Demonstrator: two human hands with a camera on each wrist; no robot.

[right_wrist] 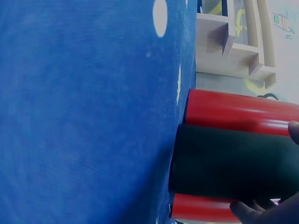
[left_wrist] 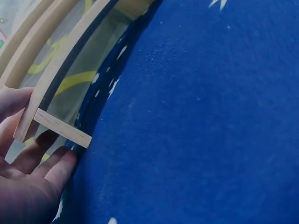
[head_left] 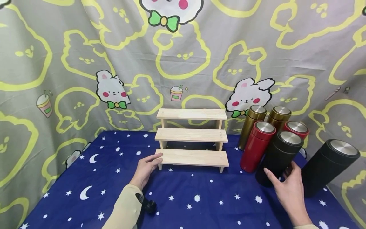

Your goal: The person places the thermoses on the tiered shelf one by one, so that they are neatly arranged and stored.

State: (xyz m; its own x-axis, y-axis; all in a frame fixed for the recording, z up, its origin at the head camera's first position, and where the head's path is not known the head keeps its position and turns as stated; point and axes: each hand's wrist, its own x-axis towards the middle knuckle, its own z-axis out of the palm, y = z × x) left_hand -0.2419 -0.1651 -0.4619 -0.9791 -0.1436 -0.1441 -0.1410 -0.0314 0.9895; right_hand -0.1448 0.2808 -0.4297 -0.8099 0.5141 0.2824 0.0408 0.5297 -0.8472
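A three-step wooden rack [head_left: 191, 135] stands at the back middle of the table. My left hand [head_left: 145, 170] holds the left end of its lowest step. In the left wrist view the thumb lies over the board [left_wrist: 60, 56] and the other fingers reach under it. On the right, my right hand [head_left: 290, 190] grips the lower part of a black thermos [head_left: 281, 156], thumb at its front and fingers round its right side. That black thermos [right_wrist: 229, 161] is beside a red thermos [head_left: 255, 146]; part of its far side is hidden.
A second black thermos [head_left: 323, 167] stands right of my right hand. Behind are another red thermos [head_left: 298, 127] and two gold ones, the left gold thermos [head_left: 247, 132] nearer the rack. A dark blue starry cloth [head_left: 197, 211] covers the table; a rabbit-print curtain [head_left: 134, 60] hangs behind.
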